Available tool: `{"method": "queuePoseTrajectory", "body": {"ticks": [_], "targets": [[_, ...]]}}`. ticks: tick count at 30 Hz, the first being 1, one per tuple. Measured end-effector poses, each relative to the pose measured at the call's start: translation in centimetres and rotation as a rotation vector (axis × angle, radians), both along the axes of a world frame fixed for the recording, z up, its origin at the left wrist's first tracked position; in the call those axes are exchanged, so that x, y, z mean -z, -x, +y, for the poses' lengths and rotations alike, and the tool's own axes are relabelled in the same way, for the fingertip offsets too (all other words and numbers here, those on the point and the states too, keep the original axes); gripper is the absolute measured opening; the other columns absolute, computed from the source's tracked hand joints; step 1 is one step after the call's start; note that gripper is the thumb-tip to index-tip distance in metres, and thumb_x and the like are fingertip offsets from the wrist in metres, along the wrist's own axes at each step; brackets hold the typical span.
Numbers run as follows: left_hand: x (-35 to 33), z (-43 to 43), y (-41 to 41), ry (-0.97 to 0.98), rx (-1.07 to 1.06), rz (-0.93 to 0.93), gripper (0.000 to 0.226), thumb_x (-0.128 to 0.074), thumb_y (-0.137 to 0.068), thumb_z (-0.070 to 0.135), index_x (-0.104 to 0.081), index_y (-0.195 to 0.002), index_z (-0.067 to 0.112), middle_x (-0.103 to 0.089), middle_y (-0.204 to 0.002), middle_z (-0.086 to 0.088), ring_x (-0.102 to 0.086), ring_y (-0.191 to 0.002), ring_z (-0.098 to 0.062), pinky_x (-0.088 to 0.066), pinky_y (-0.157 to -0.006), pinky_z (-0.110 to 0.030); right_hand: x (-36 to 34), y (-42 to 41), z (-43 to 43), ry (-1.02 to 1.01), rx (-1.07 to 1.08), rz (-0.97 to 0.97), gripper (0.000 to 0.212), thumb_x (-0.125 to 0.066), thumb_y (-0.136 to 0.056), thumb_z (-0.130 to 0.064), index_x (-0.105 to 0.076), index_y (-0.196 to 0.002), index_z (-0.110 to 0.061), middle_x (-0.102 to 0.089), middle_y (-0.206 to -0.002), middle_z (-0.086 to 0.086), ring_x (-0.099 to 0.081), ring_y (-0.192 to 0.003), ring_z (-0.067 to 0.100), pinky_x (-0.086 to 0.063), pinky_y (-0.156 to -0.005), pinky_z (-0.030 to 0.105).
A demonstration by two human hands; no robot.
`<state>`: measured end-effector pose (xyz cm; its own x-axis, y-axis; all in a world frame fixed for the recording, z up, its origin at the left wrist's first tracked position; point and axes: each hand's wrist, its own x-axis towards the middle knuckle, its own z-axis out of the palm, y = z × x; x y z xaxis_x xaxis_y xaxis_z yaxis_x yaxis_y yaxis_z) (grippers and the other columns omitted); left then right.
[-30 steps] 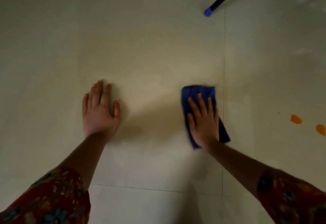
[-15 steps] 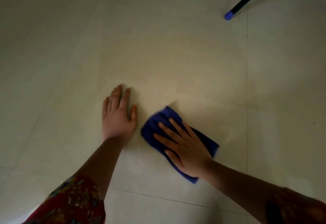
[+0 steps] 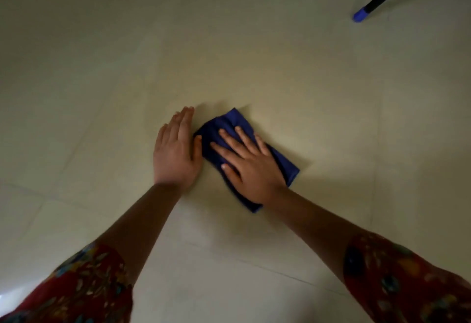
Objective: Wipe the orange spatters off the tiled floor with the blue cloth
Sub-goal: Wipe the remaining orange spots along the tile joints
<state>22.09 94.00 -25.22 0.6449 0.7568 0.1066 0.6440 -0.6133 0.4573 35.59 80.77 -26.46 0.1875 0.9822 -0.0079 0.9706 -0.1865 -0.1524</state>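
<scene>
The folded blue cloth lies flat on the pale tiled floor at the centre of the view. My right hand presses down on it with fingers spread, covering most of it. My left hand rests flat on the floor just left of the cloth, fingers together, its thumb touching the cloth's left edge. No orange spatters are in view on the tiles.
A black pole with a blue tip slants down to the floor at the top right. Grout lines run down the right side and across the floor below my forearms.
My right hand slid the cloth leftward until it met my left hand. The view shifted, so the orange spatters seen at the right a second ago are out of frame.
</scene>
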Motion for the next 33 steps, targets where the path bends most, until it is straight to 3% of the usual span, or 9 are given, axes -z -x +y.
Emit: {"method": "queuePoseTrajectory", "body": {"ticks": [5, 8, 13, 16, 19, 23, 26, 30, 33], "targets": [[0.0, -0.8, 9.3, -0.009, -0.164, 0.131, 0.058, -0.032, -0.096, 0.036, -0.029, -0.149, 0.014, -0.031, -0.156, -0.006, -0.025, -0.144, -0.023, -0.02, -0.118, -0.043, 0.0, -4.2, 3.0, 0.005, 0.252, 0.005, 0.053, -0.025, -0.097, -0.047, -0.034, -0.148, -0.038, -0.025, -0.16, -0.008, -0.018, -0.149, 0.023, -0.016, -0.119, 0.049], [1.0, -1.1, 11.8, -0.004, -0.237, 0.121, 0.059, -0.027, -0.097, 0.039, -0.026, -0.15, 0.015, -0.027, -0.157, -0.004, -0.021, -0.146, -0.02, -0.017, -0.119, -0.042, -0.2, -5.8, 9.5, 0.055, 0.439, 0.029, 0.052, -0.026, -0.1, -0.045, -0.023, -0.151, -0.038, -0.013, -0.163, -0.007, -0.007, -0.15, 0.027, -0.005, -0.119, 0.05], [1.6, -0.4, 11.8, 0.02, -0.257, 0.027, 0.057, -0.029, -0.097, 0.032, -0.026, -0.15, 0.011, -0.035, -0.153, -0.011, -0.029, -0.142, -0.026, -0.022, -0.117, -0.044, -0.4, 1.1, 16.4, 0.081, 0.028, 0.011, 0.051, -0.025, -0.102, -0.044, -0.019, -0.152, -0.04, -0.009, -0.163, -0.007, -0.004, -0.15, 0.029, -0.002, -0.119, 0.05], [1.6, -0.1, 12.1, 0.035, -0.266, -0.027, 0.055, -0.029, -0.097, 0.027, -0.03, -0.147, 0.005, -0.039, -0.149, -0.016, -0.037, -0.137, -0.031, -0.028, -0.113, -0.047, -0.3, 5.8, 9.4, 0.05, -0.43, -0.016, 0.049, -0.029, -0.1, -0.044, -0.031, -0.148, -0.04, -0.021, -0.161, -0.006, -0.012, -0.15, 0.029, -0.006, -0.119, 0.05], [1.4, -0.5, 12.1, 0.02, -0.251, 0.025, 0.056, -0.029, -0.097, 0.028, -0.028, -0.148, 0.004, -0.037, -0.151, -0.015, -0.033, -0.14, -0.03, -0.025, -0.116, -0.046, -0.4, 1.4, 1.8, 0.096, -0.69, -0.018, 0.047, -0.033, -0.1, -0.045, -0.032, -0.147, -0.042, -0.021, -0.16, -0.012, -0.009, -0.151, 0.021, -0.009, -0.12, 0.048], [1.2, -0.7, 11.7, 0.004, -0.24, 0.08, 0.057, -0.028, -0.097, 0.031, -0.027, -0.149, 0.008, -0.031, -0.155, -0.009, -0.024, -0.145, -0.024, -0.018, -0.119, -0.042, -0.3, -8.3, 2.1, 0.103, -0.314, -0.114, 0.049, -0.022, -0.1, -0.047, -0.024, -0.15, -0.042, -0.017, -0.16, -0.011, -0.013, -0.149, 0.022, -0.017, -0.116, 0.053], [1.3, -0.7, 11.6, -0.02, -0.229, 0.114, 0.057, -0.029, -0.097, 0.031, -0.028, -0.149, 0.009, -0.028, -0.157, -0.008, -0.021, -0.146, -0.024, -0.016, -0.119, -0.042, -0.4, -5.6, 5.4, 0.061, 0.026, -0.06, 0.054, -0.017, -0.097, -0.05, -0.023, -0.15, -0.043, -0.018, -0.161, -0.009, -0.013, -0.15, 0.026, -0.016, -0.117, 0.056], [1.5, -0.8, 12.1, -0.016, -0.237, 0.14, 0.058, -0.032, -0.096, 0.035, -0.029, -0.149, 0.011, -0.027, -0.157, -0.007, -0.022, -0.146, -0.024, -0.017, -0.119, -0.043, 0.5, 3.5, 0.9, 0.012, -0.352, -0.032, 0.05, -0.028, -0.099, -0.046, -0.03, -0.149, -0.04, -0.022, -0.161, -0.004, -0.013, -0.149, 0.033, -0.014, -0.117, 0.056], [0.9, -1.3, 11.5, 0.051, -0.254, 0.118, 0.06, -0.032, -0.096, 0.038, -0.026, -0.15, 0.013, -0.025, -0.158, -0.005, -0.018, -0.147, -0.022, -0.015, -0.119, -0.043, -0.1, 2.4, -9.3, 0.067, -0.585, -0.041, 0.05, -0.033, -0.1, -0.048, -0.027, -0.149, -0.042, -0.017, -0.162, -0.01, -0.008, -0.151, 0.025, -0.009, -0.119, 0.051]]}}
